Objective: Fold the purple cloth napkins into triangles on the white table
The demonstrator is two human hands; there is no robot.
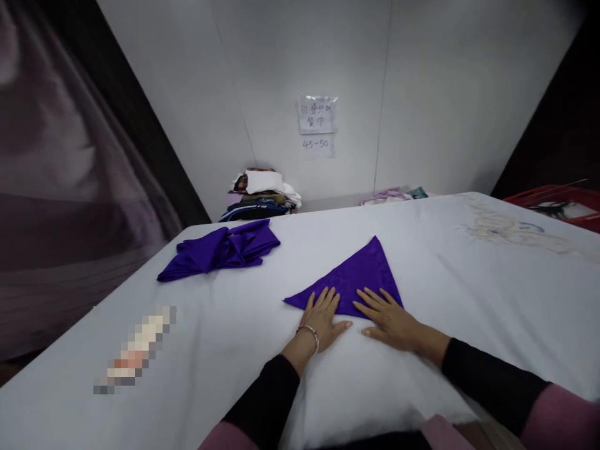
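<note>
A purple cloth napkin (pixel 360 275), folded into a triangle, lies flat on the white-covered table (pixel 234 350). One of its corners points away from me, and its long edge runs along the near side. My left hand (pixel 324 317) rests flat with fingers spread on the near edge, left of the middle. A bracelet circles that wrist. My right hand (pixel 387 319) presses flat on the right part of the same edge, fingers apart. Neither hand grips the cloth. Farther left, a crumpled heap of purple cloth (pixel 220 250) sits near the table's left edge.
Folded clothes (pixel 262 197) are stacked beyond the far edge, with more fabric (pixel 389 195) to their right. A paper sign (pixel 317 117) hangs on the wall. A red basket (pixel 557 203) stands at the far right. Something pixelated (pixel 135 350) lies on the left.
</note>
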